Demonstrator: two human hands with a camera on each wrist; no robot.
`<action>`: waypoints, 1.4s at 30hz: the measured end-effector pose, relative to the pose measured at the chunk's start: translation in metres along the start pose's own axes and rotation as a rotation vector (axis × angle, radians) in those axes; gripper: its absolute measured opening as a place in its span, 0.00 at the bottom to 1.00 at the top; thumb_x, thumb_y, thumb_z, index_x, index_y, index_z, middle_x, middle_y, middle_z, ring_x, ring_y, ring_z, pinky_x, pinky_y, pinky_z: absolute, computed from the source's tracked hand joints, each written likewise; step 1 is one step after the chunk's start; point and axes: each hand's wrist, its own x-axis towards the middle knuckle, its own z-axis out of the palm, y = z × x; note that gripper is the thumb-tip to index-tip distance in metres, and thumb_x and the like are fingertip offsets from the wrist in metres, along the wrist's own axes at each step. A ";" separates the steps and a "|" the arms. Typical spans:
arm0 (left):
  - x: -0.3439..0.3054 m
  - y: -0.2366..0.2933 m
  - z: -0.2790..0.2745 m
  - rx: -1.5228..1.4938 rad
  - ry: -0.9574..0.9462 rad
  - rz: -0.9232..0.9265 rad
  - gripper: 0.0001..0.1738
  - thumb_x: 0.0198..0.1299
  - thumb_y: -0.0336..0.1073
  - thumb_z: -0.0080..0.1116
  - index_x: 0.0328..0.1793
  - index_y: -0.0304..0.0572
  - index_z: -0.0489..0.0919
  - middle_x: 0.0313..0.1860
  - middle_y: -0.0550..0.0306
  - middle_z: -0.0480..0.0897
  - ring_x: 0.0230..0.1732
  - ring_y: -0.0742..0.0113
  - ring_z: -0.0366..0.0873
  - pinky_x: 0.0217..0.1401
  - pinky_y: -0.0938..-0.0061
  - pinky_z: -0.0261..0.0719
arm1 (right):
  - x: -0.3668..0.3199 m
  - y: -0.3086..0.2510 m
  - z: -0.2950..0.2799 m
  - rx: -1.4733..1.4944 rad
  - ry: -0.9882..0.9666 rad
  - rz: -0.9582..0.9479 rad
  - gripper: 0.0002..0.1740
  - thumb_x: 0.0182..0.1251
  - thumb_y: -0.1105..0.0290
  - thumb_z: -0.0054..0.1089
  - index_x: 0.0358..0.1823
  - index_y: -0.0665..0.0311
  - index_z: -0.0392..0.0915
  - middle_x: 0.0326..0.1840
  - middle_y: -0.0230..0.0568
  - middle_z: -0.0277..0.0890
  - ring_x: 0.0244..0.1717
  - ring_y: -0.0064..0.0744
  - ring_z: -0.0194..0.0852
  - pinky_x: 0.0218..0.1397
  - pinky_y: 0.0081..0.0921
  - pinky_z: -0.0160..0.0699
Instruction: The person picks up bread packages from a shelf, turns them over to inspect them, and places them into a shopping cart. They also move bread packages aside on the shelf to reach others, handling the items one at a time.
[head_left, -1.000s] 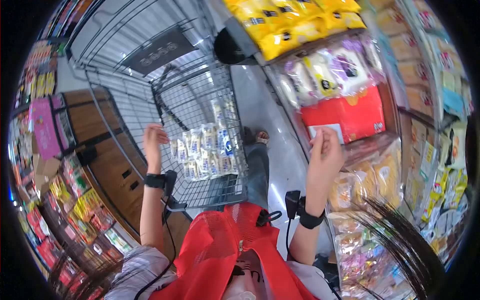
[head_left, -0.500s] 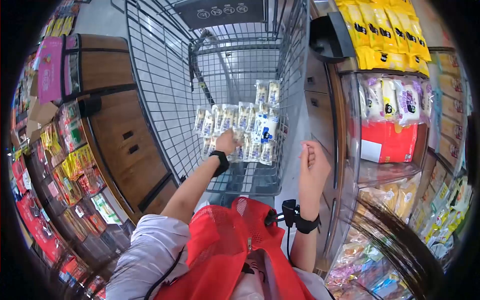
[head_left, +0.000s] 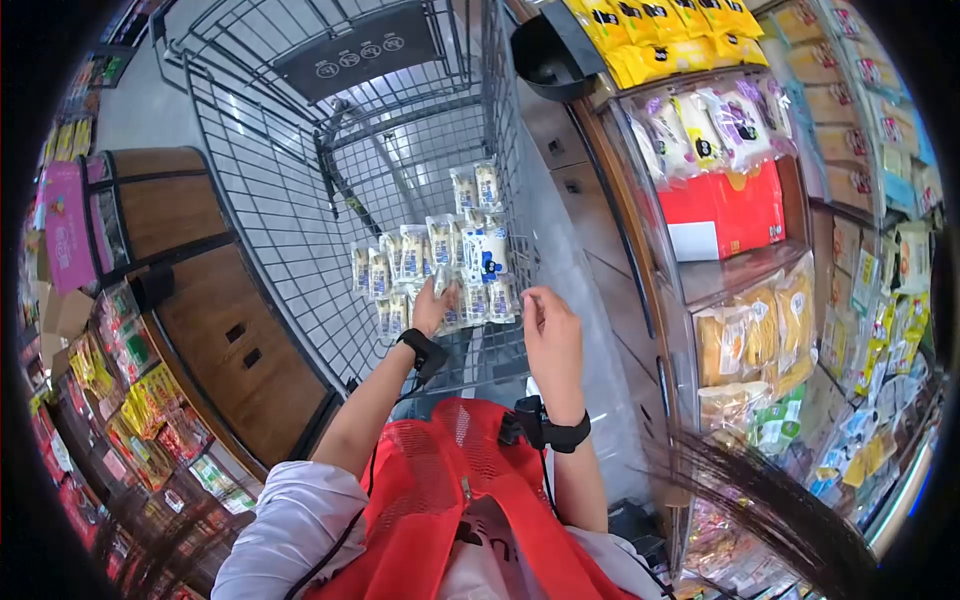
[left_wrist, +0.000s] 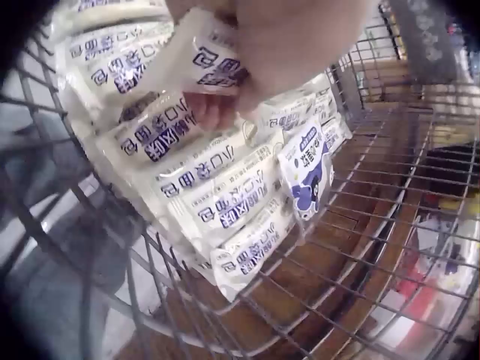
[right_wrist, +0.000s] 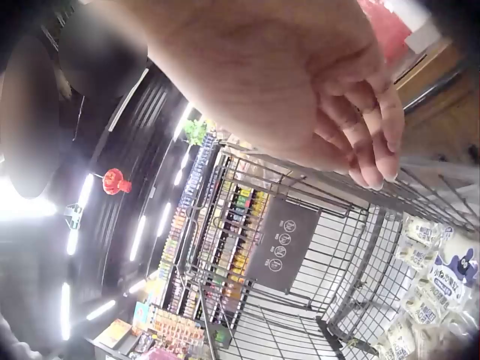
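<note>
White wrapped packets (head_left: 412, 252) with blue print lie in rows in the shopping cart (head_left: 290, 200). Among them is a packet with a blue figure (head_left: 485, 255), also visible in the left wrist view (left_wrist: 309, 180). My left hand (head_left: 432, 308) is down at the near packets; the left wrist view shows its fingers gripping one small packet (left_wrist: 202, 56) above the others. My right hand (head_left: 553, 345) hovers by the cart's right side, its fingers loosely curled (right_wrist: 360, 124) and holding nothing.
A shelf unit on the right bears yellow packets (head_left: 665, 40), a red box (head_left: 735, 212) and bagged bread (head_left: 755, 340). A black bin (head_left: 555, 55) juts out beside the cart. Wooden cabinets (head_left: 235, 330) stand on the left.
My left hand has gone from the cart's left side into the packets and now grips one. My right hand has moved away from the shelf toward the cart. The view has turned.
</note>
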 end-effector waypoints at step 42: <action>-0.073 0.206 -0.086 -0.308 -0.297 0.026 0.24 0.49 0.30 0.69 0.53 0.36 0.75 0.42 0.60 0.82 0.42 0.74 0.79 0.44 0.76 0.78 | -0.003 0.003 0.023 0.510 -0.121 -0.038 0.31 0.56 0.61 0.69 0.57 0.70 0.69 0.42 0.50 0.79 0.42 0.39 0.80 0.46 0.30 0.75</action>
